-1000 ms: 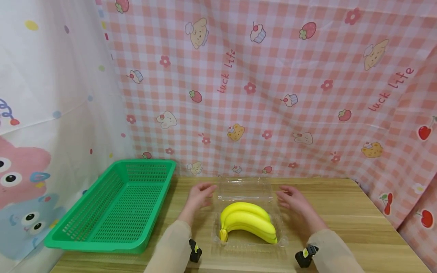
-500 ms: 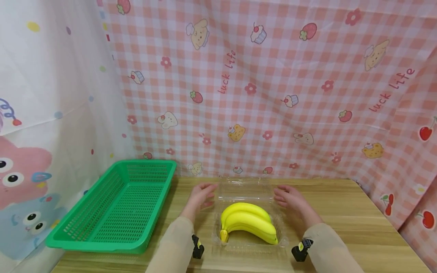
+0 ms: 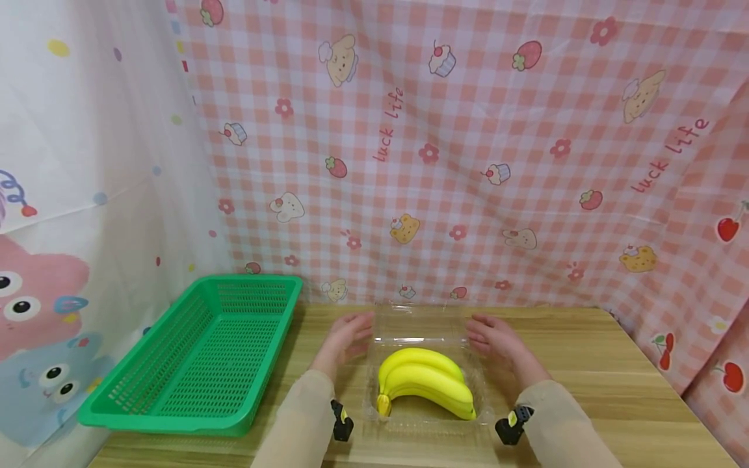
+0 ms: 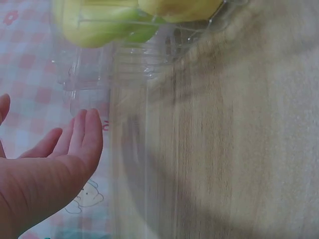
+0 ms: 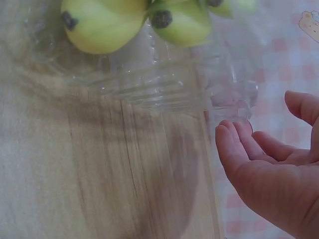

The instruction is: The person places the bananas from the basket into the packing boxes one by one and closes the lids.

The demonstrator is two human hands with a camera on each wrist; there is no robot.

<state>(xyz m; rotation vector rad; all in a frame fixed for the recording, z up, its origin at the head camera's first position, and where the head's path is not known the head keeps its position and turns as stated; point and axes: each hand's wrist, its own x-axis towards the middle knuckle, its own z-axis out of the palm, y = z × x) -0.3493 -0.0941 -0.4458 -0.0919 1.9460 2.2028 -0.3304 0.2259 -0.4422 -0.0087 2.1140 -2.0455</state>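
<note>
A bunch of yellow bananas (image 3: 424, 380) lies in the base of a clear plastic clamshell box (image 3: 374, 416) on the table. Its transparent lid (image 3: 420, 324) stands raised at the back. My left hand (image 3: 345, 339) is at the lid's left edge, fingers extended and slightly bent, gripping nothing. On the other side my right hand (image 3: 499, 341) has its fingertips right at the lid's right edge; thumb and fingers are spread apart. In the right wrist view, the dark ends of the bananas (image 5: 107, 25) show through the box wall.
A green plastic basket (image 3: 246, 364) with perforated walls sits to the left on the wooden table (image 3: 614, 390). Behind the table hangs a pink checked cloth (image 3: 468, 195), and a white printed curtain (image 3: 140, 195) is at the left.
Both hands have moved slightly inward, nearer to the sides of the lid; the right hand came a little farther. The bananas, box and basket have stayed in place.
</note>
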